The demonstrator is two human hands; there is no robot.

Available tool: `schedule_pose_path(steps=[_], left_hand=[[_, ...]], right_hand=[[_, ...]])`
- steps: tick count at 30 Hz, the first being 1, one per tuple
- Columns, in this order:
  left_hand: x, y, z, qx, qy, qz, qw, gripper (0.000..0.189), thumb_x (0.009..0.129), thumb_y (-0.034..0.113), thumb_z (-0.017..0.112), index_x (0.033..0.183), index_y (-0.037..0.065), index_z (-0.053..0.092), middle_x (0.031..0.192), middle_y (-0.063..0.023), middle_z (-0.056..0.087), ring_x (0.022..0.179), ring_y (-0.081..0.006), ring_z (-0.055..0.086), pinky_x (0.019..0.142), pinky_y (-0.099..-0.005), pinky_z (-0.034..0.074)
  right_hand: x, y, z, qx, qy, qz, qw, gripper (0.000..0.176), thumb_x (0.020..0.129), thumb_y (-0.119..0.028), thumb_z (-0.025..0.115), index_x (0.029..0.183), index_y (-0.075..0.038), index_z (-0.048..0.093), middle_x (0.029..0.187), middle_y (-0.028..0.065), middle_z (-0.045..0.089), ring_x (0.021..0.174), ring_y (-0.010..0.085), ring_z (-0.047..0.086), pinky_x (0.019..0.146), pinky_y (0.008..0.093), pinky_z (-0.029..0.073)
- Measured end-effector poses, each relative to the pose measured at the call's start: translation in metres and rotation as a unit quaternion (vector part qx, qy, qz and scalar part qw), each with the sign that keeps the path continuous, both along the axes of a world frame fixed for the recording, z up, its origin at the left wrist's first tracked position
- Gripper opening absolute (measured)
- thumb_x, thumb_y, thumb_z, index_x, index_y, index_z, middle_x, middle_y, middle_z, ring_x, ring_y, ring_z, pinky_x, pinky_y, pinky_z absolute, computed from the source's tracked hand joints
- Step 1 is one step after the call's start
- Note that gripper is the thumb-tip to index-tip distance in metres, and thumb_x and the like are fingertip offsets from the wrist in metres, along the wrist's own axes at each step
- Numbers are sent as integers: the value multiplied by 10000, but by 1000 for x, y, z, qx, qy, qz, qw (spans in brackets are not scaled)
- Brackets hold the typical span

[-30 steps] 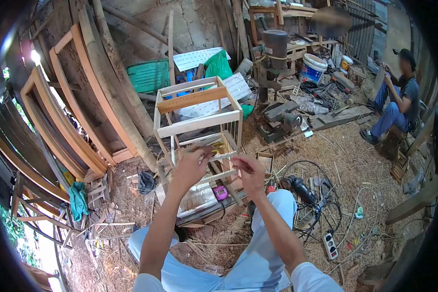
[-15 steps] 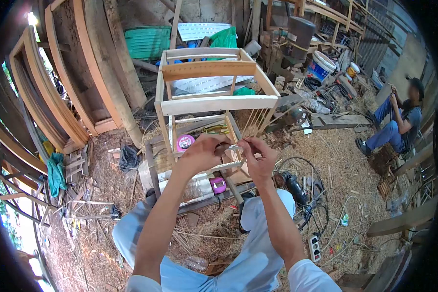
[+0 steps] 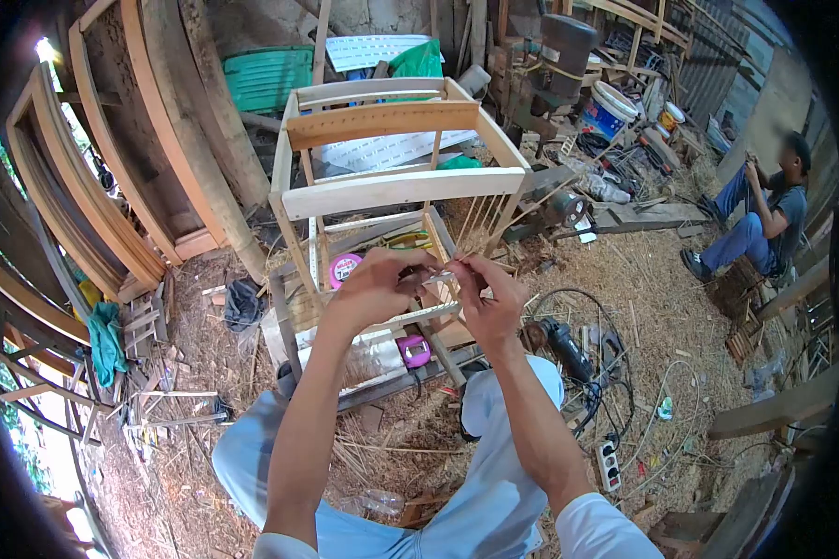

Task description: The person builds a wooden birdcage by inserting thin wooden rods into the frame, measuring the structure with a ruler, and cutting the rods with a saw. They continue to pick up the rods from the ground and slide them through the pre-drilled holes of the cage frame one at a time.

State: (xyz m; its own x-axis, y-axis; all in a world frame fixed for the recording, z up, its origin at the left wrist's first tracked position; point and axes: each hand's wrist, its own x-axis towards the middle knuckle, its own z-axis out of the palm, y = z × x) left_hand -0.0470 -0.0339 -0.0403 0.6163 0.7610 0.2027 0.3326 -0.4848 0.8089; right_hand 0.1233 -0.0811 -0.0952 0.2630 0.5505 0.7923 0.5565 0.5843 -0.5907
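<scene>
My left hand (image 3: 375, 293) and my right hand (image 3: 489, 300) meet in front of my chest, fingers pinched around a small pale object (image 3: 440, 277). Its kind is too small and too covered by the fingers to make out. Just beyond them stands a slatted wooden frame (image 3: 403, 194) with thin upright rods on its right side. Behind my left wrist is a round pink-and-white container (image 3: 345, 267). Below the hands, a pink tape measure (image 3: 415, 351) rests on the low wooden bench (image 3: 382, 395).
To the right lie a corded power tool (image 3: 564, 349) and a power strip (image 3: 609, 466) on wood shavings. Another person (image 3: 774, 210) sits at the far right. Wooden frames (image 3: 172, 140) lean on the left. A paint bucket (image 3: 610, 110) stands among clutter behind.
My view has shifted slightly, so the frame and bench sit a little further left and up. Both hands stay pinched together; the fingers have moved slightly around the small pale object.
</scene>
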Motion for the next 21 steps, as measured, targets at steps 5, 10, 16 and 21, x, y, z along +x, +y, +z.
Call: schedule_pose_path(steps=[5, 10, 16, 21], left_hand=[[0, -1, 1, 46, 21, -5, 999, 254, 780, -79, 565, 1013, -11, 641, 830, -156, 681, 732, -195, 677, 659, -305, 518], [2, -7, 10, -10, 24, 19, 999, 224, 810, -69, 545, 1007, -24, 642, 800, -150, 676, 697, -176, 673, 633, -303, 521], [1, -5, 7, -14, 29, 16, 999, 238, 788, -71, 576, 1012, -28, 642, 803, -141, 681, 707, -151, 670, 642, -289, 524], [-1, -1, 6, 41, 22, -8, 999, 278, 754, -62, 613, 1025, -3, 641, 835, -145, 687, 755, -193, 679, 669, -306, 524]], right_hand=[[-2, 0, 1, 20, 6, 12, 1000, 117, 789, 11, 713, 901, 20, 680, 790, 103, 702, 591, 130, 638, 514, 238, 483], [1, 0, -2, -14, 3, 15, 1000, 112, 796, 6, 708, 903, 15, 678, 800, 98, 705, 596, 134, 640, 520, 241, 486], [0, 0, 5, 10, -2, 24, 1000, 96, 794, -6, 711, 883, 5, 677, 798, 99, 697, 582, 143, 630, 515, 255, 476], [-12, -1, 17, -3, -25, -23, 999, 121, 769, -34, 727, 871, -25, 663, 775, 110, 635, 627, 258, 623, 540, 337, 485]])
